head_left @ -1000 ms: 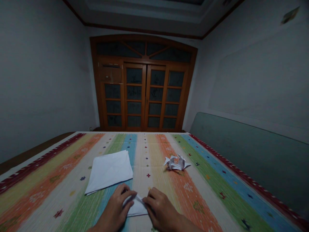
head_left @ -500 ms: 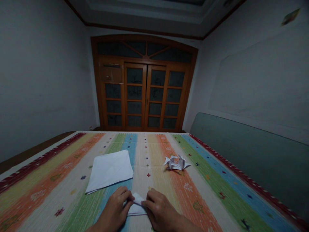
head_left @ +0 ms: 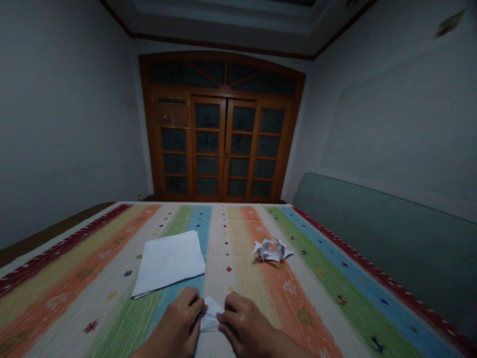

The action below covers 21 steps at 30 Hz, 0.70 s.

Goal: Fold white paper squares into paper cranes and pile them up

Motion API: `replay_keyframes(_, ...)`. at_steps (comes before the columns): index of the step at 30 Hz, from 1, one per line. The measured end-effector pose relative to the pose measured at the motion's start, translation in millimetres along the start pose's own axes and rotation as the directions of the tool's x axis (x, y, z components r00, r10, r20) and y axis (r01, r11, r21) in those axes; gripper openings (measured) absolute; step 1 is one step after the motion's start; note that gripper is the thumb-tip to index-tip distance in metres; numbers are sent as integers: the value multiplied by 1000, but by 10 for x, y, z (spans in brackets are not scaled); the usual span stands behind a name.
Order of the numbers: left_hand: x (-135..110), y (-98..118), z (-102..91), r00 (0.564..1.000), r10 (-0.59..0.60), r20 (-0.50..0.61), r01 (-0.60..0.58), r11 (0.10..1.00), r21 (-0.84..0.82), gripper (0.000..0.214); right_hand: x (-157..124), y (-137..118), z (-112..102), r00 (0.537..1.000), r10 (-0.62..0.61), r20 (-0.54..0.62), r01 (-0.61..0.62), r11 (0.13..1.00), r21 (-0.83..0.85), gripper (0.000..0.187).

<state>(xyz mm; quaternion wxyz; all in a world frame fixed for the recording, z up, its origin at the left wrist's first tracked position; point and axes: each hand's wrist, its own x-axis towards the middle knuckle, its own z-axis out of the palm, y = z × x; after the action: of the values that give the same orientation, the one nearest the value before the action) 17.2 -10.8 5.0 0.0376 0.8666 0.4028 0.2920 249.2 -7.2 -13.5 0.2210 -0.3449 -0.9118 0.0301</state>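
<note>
A small folded sheet of white paper (head_left: 210, 318) lies at the near edge of the view, between my two hands. My left hand (head_left: 182, 318) pinches its left side with thumb and bent fingers. On the right side, my right hand (head_left: 244, 320) grips the paper the same way, fingertips pressed on the fold. Part of the paper is hidden under the fingers. Beyond my left hand rests a stack of white paper sheets (head_left: 171, 261). Some folded white paper figures (head_left: 273, 250) stand farther off to the right.
A striped, multicoloured tablecloth (head_left: 328, 298) covers the table. Along the right wall runs a grey-green panel (head_left: 387, 233). Wooden doors with glass panes (head_left: 227, 144) stand past the table's far edge.
The paper between my hands has changed shape: its lower flap shows less width, and a creased point stands between the fingers. Both hands stay in nearly the same place.
</note>
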Motion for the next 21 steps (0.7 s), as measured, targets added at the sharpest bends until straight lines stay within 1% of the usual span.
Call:
replay_keyframes(5, -25, -49, 56, 998, 60, -19, -59, 997, 45, 21, 6, 11, -11, 999, -25, -24, 26, 999, 39, 18)
replay_keyframes(10, -48, -104, 93, 992, 119, 43, -122, 990, 75, 29, 16, 30, -5, 997, -63, -42, 64, 998, 10, 11)
replay_keyframes(13, -60, -128, 107, 984, 162, 78, -170, 978, 120, 34, 20, 26, -3, 996, -62, -58, 62, 998, 1, 10)
replay_keyframes(15, -70, -122, 108, 978, 184, 100, -199, 966, 166, 35, 24, 12, -13, 996, -61, -68, 62, 998, 13, 12)
replay_keyframes(17, -81, -93, 93, 974, 196, 117, -217, 955, 205, 35, 29, -3, -30, 995, -70, -72, 72, 997, 31, 18)
replay_keyframes(19, -88, -49, 64, 974, 195, 118, -217, 953, 212, 35, 30, -11, -43, 994, -84, -69, 86, 995, 39, 20)
replay_keyframes(21, -84, -11, 27, 976, 193, 101, -209, 960, 186, 32, 25, -7, -44, 993, -90, -70, 92, 995, 37, 16)
